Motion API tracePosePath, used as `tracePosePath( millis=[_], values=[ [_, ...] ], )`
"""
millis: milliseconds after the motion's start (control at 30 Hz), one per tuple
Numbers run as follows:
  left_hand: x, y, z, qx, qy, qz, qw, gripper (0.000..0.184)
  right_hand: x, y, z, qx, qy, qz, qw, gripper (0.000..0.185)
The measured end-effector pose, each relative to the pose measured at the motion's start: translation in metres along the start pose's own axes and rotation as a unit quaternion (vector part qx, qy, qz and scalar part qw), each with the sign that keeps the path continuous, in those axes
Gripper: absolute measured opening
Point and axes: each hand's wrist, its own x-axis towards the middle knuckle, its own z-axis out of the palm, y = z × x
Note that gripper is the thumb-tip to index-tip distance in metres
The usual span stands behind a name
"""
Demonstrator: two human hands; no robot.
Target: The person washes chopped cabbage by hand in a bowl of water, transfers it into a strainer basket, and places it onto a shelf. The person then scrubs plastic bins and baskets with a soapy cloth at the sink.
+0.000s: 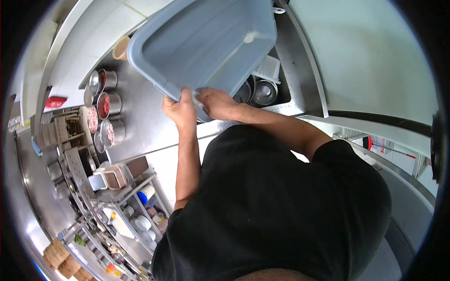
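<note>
A large grey-blue plastic tub (pixel 187 51) is tilted over the steel counter and sink, its inside facing me. My left hand (pixel 182 110) is closed round the near rim, thumb up along the wall. Close beside it, my right hand (pixel 216 104) presses its bent fingers against the inside of the same corner. Something pale shows at those fingertips, but I cannot make out what they hold. A whitish patch like suds (pixel 250 36) and a wet streak mark the tub's inner wall.
In the sink (pixel 287 100) to the right are a metal bowl (pixel 265 92) and a white perforated basket (pixel 268 69). Several steel pots with red and pink contents (pixel 104 105) stand at the counter's left. Shelving (pixel 140 206) with containers is at lower left.
</note>
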Motion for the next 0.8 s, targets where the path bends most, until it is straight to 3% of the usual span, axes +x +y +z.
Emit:
tracePosePath(
  millis=[33,133,233,300,367,467,567,667,800],
  values=[
    [0.001,-0.001,0.000,-0.002,-0.003,-0.001,1.000,0.006,-0.003,0.005,-0.002,0.044,0.000,-0.006,0.999,0.035],
    [0.001,0.002,-0.002,0.024,-0.003,-0.006,1.000,0.006,-0.023,0.032,-0.013,-0.058,0.062,-0.075,0.994,0.030],
    [0.000,0.005,-0.003,0.020,-0.006,-0.015,1.000,0.005,-0.028,0.100,-0.052,-0.189,0.039,0.038,0.980,0.035],
    [-0.002,0.005,-0.008,0.018,-0.008,-0.026,0.999,0.004,-0.026,0.155,-0.076,-0.191,0.066,0.109,0.973,0.043],
    [-0.001,0.005,-0.007,0.021,-0.013,-0.037,0.999,0.004,-0.021,0.217,-0.084,-0.200,0.110,0.104,0.968,0.050],
    [-0.001,0.023,-0.004,0.016,-0.022,-0.042,0.999,0.006,-0.016,0.245,-0.112,-0.196,0.074,0.142,0.967,0.048],
    [0.008,0.021,-0.009,0.013,-0.016,-0.032,0.999,0.008,-0.017,0.256,-0.142,-0.219,0.024,0.106,0.970,0.038],
    [0.017,0.030,-0.013,-0.001,-0.037,-0.064,0.997,0.011,-0.009,0.256,-0.180,-0.368,-0.091,0.019,0.925,0.033],
    [0.025,0.026,-0.023,0.046,-0.042,-0.077,0.995,0.015,0.007,0.229,-0.220,-0.502,-0.061,-0.082,0.859,0.029]
  ],
)
